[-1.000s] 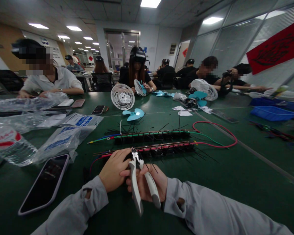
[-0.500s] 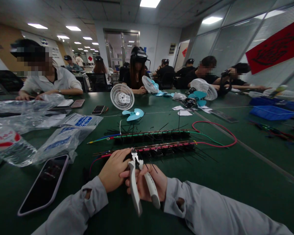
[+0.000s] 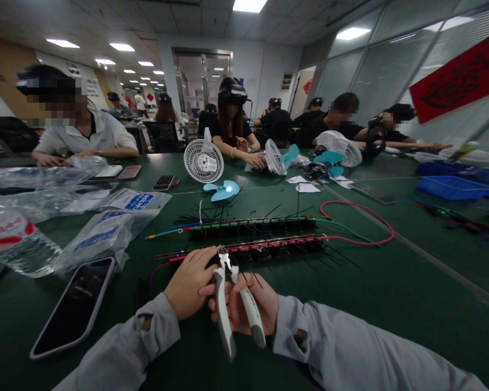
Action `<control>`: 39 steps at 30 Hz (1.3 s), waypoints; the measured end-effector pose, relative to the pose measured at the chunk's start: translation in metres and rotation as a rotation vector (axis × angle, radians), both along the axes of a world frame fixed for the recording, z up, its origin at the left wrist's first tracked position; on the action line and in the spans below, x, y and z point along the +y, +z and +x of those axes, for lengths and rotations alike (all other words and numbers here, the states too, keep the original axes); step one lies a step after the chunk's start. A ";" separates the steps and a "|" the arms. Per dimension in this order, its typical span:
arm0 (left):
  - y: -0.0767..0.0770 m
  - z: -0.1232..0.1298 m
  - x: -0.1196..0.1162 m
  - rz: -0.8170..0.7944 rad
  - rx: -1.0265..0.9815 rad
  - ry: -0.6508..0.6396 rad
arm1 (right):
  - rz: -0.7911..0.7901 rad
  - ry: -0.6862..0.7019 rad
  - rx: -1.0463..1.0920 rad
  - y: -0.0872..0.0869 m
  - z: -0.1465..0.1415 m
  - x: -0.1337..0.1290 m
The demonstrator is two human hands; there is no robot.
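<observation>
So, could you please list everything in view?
table: one, green, throughout
pliers: one, white-grey, centre
strips: two, black with coloured wires, centre
fan covers: at least three, white, far side
blades: at least three, blue, far side
trays: at least two, blue, right
phone: one, black, purple-edged, left
smaller phones: apparently two, pink, dark, left
bottle: one, clear, left
bags: several, clear, left
papers: several, white, mid-table
sign: one, red, upper right
people: several, mixed clothing, background
sleeves: two, grey, foreground
left hand: one, bare, nearest strips
right hand: one, bare, holding pliers
</observation>
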State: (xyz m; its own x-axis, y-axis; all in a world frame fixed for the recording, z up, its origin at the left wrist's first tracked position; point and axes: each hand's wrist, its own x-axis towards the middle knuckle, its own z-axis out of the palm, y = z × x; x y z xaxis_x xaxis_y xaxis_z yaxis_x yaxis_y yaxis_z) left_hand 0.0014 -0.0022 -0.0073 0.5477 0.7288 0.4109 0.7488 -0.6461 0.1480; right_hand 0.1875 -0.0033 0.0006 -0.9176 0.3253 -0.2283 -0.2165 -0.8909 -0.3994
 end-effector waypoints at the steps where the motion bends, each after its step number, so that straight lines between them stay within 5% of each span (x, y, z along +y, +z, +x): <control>1: 0.000 0.000 0.000 -0.003 -0.001 0.001 | 0.000 -0.004 -0.002 -0.001 0.000 0.000; 39: 0.002 -0.001 0.000 -0.032 0.010 -0.016 | -0.002 0.002 0.065 -0.002 -0.002 -0.002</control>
